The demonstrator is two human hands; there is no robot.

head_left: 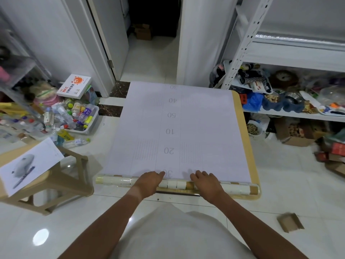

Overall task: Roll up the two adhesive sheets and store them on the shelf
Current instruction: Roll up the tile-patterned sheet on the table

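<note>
A large adhesive sheet [179, 128], pale backing side up with printed numbers, lies flat across a small wooden table [248, 146]. Its near edge is wound into a thin roll [177, 184] with a white and gold pattern. My left hand [149, 181] rests on top of the roll left of centre, fingers reaching onto the flat sheet. My right hand [205, 182] rests on the roll right of centre in the same way. A white metal shelf [291, 57] stands at the right, with a shiny roll [298, 39] lying on its upper level.
A beige stool [56, 176] with a printed paper stands at the left. A tray of bottles [80, 118] and clutter lie on the floor behind it. Boxes and a cardboard scrap [290, 222] sit on the floor right. An open doorway [153, 43] lies ahead.
</note>
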